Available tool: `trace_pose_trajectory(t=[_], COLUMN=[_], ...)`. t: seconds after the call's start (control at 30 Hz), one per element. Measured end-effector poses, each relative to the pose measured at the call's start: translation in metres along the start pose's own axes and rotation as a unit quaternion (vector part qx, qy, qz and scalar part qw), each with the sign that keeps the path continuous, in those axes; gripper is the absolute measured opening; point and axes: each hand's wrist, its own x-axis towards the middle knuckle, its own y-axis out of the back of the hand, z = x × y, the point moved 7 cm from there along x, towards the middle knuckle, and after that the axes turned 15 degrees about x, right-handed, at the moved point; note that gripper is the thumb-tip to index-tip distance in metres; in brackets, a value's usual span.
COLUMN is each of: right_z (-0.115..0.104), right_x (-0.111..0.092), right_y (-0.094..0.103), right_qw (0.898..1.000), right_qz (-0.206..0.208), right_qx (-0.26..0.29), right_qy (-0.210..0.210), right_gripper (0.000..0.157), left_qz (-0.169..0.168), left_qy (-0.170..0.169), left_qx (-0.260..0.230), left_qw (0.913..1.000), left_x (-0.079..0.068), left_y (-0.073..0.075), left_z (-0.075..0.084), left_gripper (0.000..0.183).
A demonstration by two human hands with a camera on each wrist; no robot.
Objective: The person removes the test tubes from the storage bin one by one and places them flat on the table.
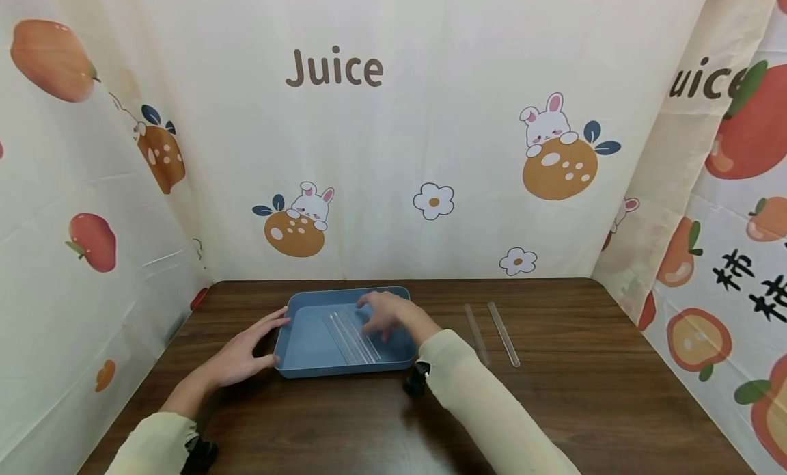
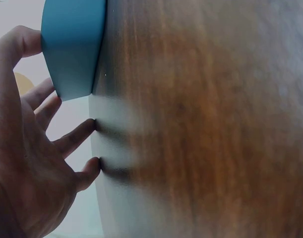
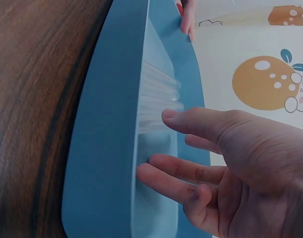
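Right hand: wide grip, thumb and fingers apart, nothing seen between them. It hangs over the right part of the blue tray. Clear tubes lie side by side on the tray floor, just left of the right thumb; whether the thumb touches the nearest cannot be told. Exact count uncertain, as the edges overlap. 2 loose tubes lie apart from each other on the table, right of the same hand and outside the tray.

Left hand: also wide, thumb and fingertips against the left end of the tray, 2 lower fingers near the table surface in the left wrist view. Judged a light brace, not a clamp.

Notes on technique (judgement):
1. Keep the left brace light but constant; a push from the right could slide the tray.
2. Work the row with flat fingertips from its right side, low to the tray floor; pressing from above likely makes smooth tubes roll.
3. Nudge along the full length, not at 1 end, or the row may fan out.
4. For the loose pair, pinch each near mid-length and keep it level.
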Motion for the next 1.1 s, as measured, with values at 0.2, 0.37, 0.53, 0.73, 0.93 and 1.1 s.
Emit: trace_pose_trajectory(t=[0.2, 0.37, 0.53, 0.73, 0.93, 1.1], right_z=[0.001, 0.002, 0.004, 0.007, 0.006, 0.006], right_x=[0.0, 0.0, 0.003, 0.003, 0.002, 0.003], right_y=[-0.008, -0.01, -0.012, -0.014, -0.013, -0.014], right_qw=[1.0, 1.0, 1.0, 1.0, 1.0, 1.0], right_qz=[-0.002, -0.001, -0.007, -0.013, -0.011, -0.009], right_qx=[0.012, 0.013, 0.009, 0.008, 0.007, 0.001], right_qy=[0.002, -0.009, -0.017, -0.025, -0.024, -0.026], right_gripper=[0.067, 0.07, 0.073, 0.074, 0.073, 0.073], left_qz=[0.0, -0.001, 0.001, -0.001, 0.0, -0.002], left_qy=[0.0, 0.001, 0.0, 0.002, 0.001, 0.001], left_qx=[-0.001, 0.0, 0.0, 0.0, 0.0, -0.001], left_qw=[1.0, 1.0, 1.0, 1.0, 1.0, 1.0], left_x=[0.0, 0.0, 0.0, 0.001, 0.001, 0.001], left_y=[-0.001, -0.001, 0.0, -0.001, -0.001, -0.001], left_z=[0.0, 0.0, 0.0, -0.001, 0.0, -0.001], left_gripper=[0.074, 0.074, 0.074, 0.075, 0.075, 0.075])
